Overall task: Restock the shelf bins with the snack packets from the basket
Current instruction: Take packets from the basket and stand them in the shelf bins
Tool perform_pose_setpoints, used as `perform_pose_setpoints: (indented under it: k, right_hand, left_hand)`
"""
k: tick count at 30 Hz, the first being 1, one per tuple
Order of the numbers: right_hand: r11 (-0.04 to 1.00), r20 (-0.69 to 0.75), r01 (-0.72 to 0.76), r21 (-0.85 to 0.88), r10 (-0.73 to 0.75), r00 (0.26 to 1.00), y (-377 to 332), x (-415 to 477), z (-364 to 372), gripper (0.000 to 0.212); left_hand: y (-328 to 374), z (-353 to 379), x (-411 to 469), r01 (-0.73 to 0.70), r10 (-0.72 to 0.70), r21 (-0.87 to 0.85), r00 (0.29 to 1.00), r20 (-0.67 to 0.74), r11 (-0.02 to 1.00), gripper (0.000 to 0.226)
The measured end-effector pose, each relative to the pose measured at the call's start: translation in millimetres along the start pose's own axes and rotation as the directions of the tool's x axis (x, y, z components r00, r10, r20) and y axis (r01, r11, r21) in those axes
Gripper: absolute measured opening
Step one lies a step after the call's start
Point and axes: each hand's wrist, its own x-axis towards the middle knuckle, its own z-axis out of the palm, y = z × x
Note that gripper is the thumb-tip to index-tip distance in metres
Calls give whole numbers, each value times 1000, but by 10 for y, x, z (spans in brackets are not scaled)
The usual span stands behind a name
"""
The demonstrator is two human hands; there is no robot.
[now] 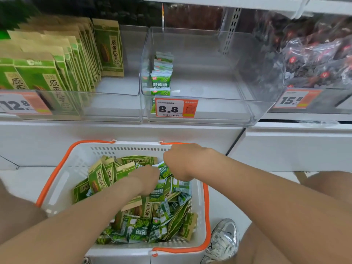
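In the basket [80, 159], my right hand [181, 161] grips pea packets [166, 171]; my left hand [147, 179] is buried, hold unseen. A loosely bunched handful could spill on lifting.

Green everywhere, orange at the edges!
White plastic basket [76, 168] wears orange handles; tan-and-green paper packets [99, 178] mix with small glossy green-and-white packets [137, 229]; orange-and-white price tag [176, 108] shows black digits.
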Motion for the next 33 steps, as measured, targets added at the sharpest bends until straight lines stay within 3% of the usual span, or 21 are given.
perform_pose_setpoints:
  k: [5, 8, 10, 12, 14, 16, 18, 22, 25, 27, 33]
  right_hand:
    - [986, -14, -131, 106, 133, 991, 107, -30, -157, 32]
    - [958, 5, -176, 227, 180, 984, 194, -159, -344, 34]
    - [888, -2, -185, 422, 205, 979, 266, -251, -444, 34]
    - [743, -46, -169, 648, 260, 965, 302, -312, -497, 29]
    - [618, -122, -111, 778, 322, 939, 303, -333, -514, 27]
    - [562, -233, -23, 827, 380, 895, 308, -342, -540, 28]
    - [507, -298, 59, 860, 406, 864, 315, -351, -577, 30]
    - [380, -334, 194, 904, 348, 876, 319, -415, -660, 20]
    - [355, -397, 281, 892, 316, 862, 359, -452, -750, 10]
    - [381, -434, 295, 876, 360, 826, 458, -396, -827, 12]
    - [552, -552, 198, 810, 605, 574, 763, -58, -962, 27]
  left_hand:
    - [-47, -684, -197, -126, 38, -347, 967, -251, 929, 31]
    - [-77, -994, -434, -222, 56, -500, 944, -326, 837, 27]
    - [-68, -1174, -608, -294, 69, -545, 916, -395, 785, 26]
    - [-56, -1332, -772, -338, 33, -562, 875, -482, 755, 24]
    - [-61, -1451, -888, -371, -50, -543, 791, -610, 753, 23]
    - [-62, -1531, -968, -422, -136, -523, 667, -732, 741, 22]
    - [-60, -1573, -1025, -487, -213, -542, 578, -788, 685, 19]
    - [-70, -1611, -1043, -558, -314, -531, 441, -841, 638, 18]
    - [-99, -1667, -1045, -516, -364, -464, 289, -886, 720, 16]
    - [-141, -1700, -1052, -450, -381, -449, 237, -894, 772, 19]
    - [-261, -1737, -983, -343, -312, -417, 320, -894, 842, 46]
